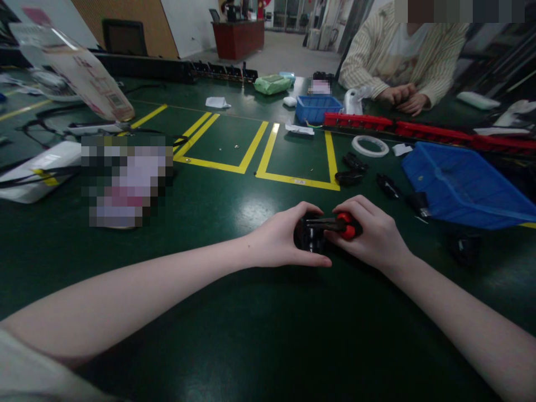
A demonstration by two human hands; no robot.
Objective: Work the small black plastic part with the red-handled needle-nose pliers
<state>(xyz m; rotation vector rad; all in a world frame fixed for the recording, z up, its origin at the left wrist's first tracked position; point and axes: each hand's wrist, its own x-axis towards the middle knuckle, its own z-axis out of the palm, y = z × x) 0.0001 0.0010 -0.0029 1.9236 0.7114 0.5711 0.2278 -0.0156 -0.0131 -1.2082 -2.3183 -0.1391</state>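
Note:
My left hand (pixel 280 237) curls round a small black plastic part (pixel 310 241), with the thumb along its near side. In my right hand (pixel 377 231) are pliers (pixel 345 225) with red on the handles, closed in my fingers. The jaws point left and reach onto the top of the black part; whether they grip it I cannot make out. Both hands are just above the green table (pixel 234 335). More black parts (pixel 354 167) lie beyond my right hand, and another dark piece (pixel 464 245) is to its right.
A blue bin (pixel 473 181) sits at the right, near a white ring (pixel 371 146). Red strips (pixel 431 135) run behind them. A smaller blue basket (pixel 318 109) stands farther back, near a seated person's hands (pixel 404 99). A bottle (pixel 90 84) and cables occupy the left.

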